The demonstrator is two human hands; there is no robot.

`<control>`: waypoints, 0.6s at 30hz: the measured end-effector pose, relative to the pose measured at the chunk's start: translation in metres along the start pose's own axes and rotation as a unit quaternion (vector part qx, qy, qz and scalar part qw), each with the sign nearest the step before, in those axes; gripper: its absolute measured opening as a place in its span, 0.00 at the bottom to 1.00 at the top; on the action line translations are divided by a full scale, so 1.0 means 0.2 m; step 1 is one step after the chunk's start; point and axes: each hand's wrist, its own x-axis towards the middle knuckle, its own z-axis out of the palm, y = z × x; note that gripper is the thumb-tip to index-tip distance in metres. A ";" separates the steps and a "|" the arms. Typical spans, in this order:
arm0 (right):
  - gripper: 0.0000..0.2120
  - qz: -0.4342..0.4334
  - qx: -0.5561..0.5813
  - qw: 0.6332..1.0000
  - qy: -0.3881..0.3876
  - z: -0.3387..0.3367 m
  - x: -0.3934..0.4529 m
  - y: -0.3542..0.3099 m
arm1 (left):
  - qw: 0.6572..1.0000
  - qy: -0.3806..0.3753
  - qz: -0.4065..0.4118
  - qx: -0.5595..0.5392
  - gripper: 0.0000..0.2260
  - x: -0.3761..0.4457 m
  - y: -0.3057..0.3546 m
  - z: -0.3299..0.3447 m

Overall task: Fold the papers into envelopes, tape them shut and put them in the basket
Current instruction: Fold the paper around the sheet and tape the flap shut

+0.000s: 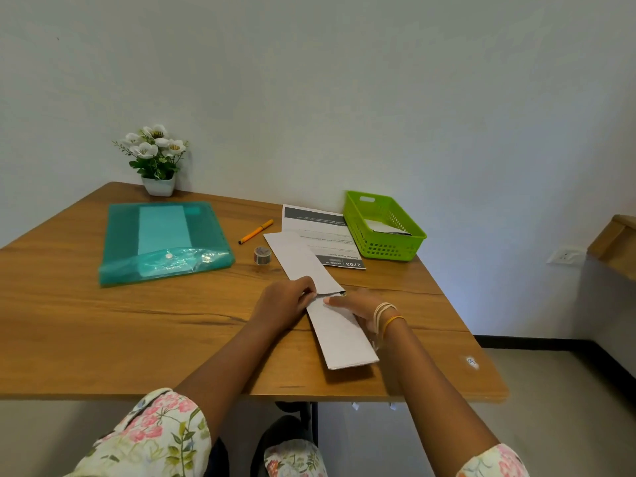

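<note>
A long white paper strip (340,335), folded lengthwise, lies slantwise on the wooden table (103,325). My left hand (285,302) pinches its left edge at the middle, fingers curled on the fold. My right hand (361,309) grips the strip from the right, thumb on top and fingers mostly hidden beneath the paper. A printed sheet (318,223) lies flat behind the strip. The green basket (413,244) at the back right holds a folded white envelope (387,227). A small roll of tape (262,255) stands between the hands and the pen.
A teal plastic folder (165,242) lies at the left. An orange pen (256,231) lies beside it. A white pot of artificial flowers (156,160) stands at the back against the wall. The table's right edge (481,346) drops off close to my right arm.
</note>
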 end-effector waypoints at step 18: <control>0.11 -0.127 0.048 0.974 0.180 0.04 0.10 0.07 | 0.998 -0.009 -0.013 -0.053 0.04 -0.01 0.00 0.00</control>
